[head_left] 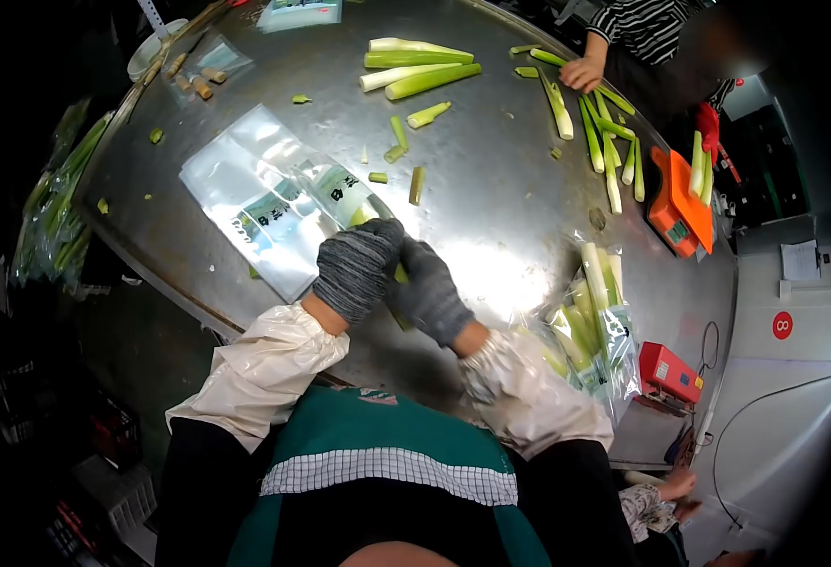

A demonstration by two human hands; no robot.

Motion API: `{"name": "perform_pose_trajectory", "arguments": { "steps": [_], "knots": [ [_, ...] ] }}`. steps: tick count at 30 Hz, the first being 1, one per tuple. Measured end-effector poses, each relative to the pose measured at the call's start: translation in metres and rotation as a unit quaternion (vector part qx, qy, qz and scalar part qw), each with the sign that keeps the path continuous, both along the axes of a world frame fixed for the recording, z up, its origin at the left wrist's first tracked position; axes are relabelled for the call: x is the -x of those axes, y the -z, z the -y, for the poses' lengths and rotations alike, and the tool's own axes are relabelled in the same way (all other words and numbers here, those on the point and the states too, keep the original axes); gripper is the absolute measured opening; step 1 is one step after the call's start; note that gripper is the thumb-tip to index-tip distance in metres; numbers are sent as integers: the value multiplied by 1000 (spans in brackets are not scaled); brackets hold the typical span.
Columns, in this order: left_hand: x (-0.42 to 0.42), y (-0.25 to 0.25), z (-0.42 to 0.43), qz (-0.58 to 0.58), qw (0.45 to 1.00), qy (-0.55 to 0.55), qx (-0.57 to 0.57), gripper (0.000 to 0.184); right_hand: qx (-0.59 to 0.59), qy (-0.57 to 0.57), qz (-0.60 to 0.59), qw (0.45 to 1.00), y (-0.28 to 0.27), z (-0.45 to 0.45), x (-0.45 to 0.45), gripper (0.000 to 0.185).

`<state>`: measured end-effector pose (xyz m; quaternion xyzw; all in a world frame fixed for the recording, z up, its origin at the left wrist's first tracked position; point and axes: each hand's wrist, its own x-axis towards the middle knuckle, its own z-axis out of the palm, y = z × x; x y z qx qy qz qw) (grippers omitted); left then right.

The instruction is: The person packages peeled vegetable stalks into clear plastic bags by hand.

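In the head view my left hand (357,269), in a grey knit glove, is closed around a green-and-white vegetable stalk (366,212) whose pale green end shows above the fist. My right hand (431,293), gloved alike, presses against it with fingers curled; green shows between the two hands and below them. Most of the stalk is hidden by the gloves. Beside my left hand, clear printed plastic bags (264,208) lie in a stack on the metal table (491,189). A short cut piece (416,185) rests just beyond my hands.
Thick stalks (420,66) lie at the back, with trimmings nearby. Filled bags (590,326) are at right, near a red box (670,373). An orange scale (680,203) bears stalks. Another person's hand (582,74) touches loose stalks. Knife-like wooden handles (202,87) are at upper left.
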<state>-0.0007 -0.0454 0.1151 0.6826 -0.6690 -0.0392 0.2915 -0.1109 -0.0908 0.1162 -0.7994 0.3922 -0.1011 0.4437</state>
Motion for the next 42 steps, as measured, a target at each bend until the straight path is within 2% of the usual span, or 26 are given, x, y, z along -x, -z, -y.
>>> {"name": "perform_pose_trajectory", "arguments": {
  "steps": [2,3,4,6,7,8,11,12,14,15,18,20,22,24,25,29,30,31,32,33,34,36,37,38,40,42],
  "knots": [
    [-6,-2,1,4,1000,-15,23,8,3,-37,2,999,1,8,2,45],
    [-13,-2,3,6,998,-34,46,9,-1,-52,83,995,-11,13,8,39],
    [-28,0,3,-155,976,-69,134,10,-9,-68,166,984,-20,13,9,34],
    [-39,1,4,-211,966,-71,131,9,-49,-17,216,975,-22,22,19,18],
    [-47,-6,1,-233,963,-84,108,8,13,91,185,978,-27,41,31,12],
    [-50,-15,2,-260,958,-88,84,8,23,84,195,977,-24,40,32,18],
    [-55,-25,8,-263,958,-74,87,8,45,-4,17,999,-18,43,38,50],
    [-54,-27,11,-270,956,-62,96,8,80,-31,-3,996,-3,37,39,49],
    [-51,-23,16,-275,954,-62,104,8,-28,-38,-137,989,3,35,34,47],
    [-51,-21,17,-274,955,-62,100,8,-284,23,-76,956,-10,33,31,43],
    [-52,-20,18,-271,957,-63,88,8,-382,17,-14,924,16,41,30,37],
    [-53,-22,20,-268,958,-59,80,8,-323,-26,25,946,26,40,27,31],
    [-54,-24,21,-277,956,-73,63,8,-440,45,101,891,30,39,21,26],
    [-54,-31,22,-283,954,-80,47,7,-432,69,121,891,32,41,17,23],
    [-54,-33,22,-292,952,-88,30,6,-210,-67,128,967,34,45,12,23],
    [-77,-51,29,-334,939,-44,75,5,-387,89,183,899,-20,57,12,16],
    [-85,-68,26,-380,919,6,109,6,-483,113,263,828,-38,67,18,16],
    [-77,-103,15,-451,886,1,111,7,-466,81,312,824,-78,68,28,16],
    [-75,-125,5,-447,891,0,75,7,-445,93,372,810,-91,72,33,15],
    [-68,-140,6,-366,925,-27,94,7,-443,94,371,811,-98,77,34,15],
    [-60,-147,7,-283,951,-56,112,8,-399,100,343,845,-102,83,33,15],
    [-63,-134,20,-293,950,-35,97,8,-306,113,282,902,-114,91,36,13],
    [-67,-135,32,-298,950,-10,92,9,-367,90,293,878,-129,102,44,14],
    [-69,-139,41,-297,950,-4,100,9,-355,24,339,871,-139,105,50,17],
    [-63,-142,43,-124,952,85,268,9,-249,87,331,906,-147,111,55,18],
    [-53,-139,64,-218,947,110,209,13,-212,131,309,918,-161,122,58,19]
  ]
}}
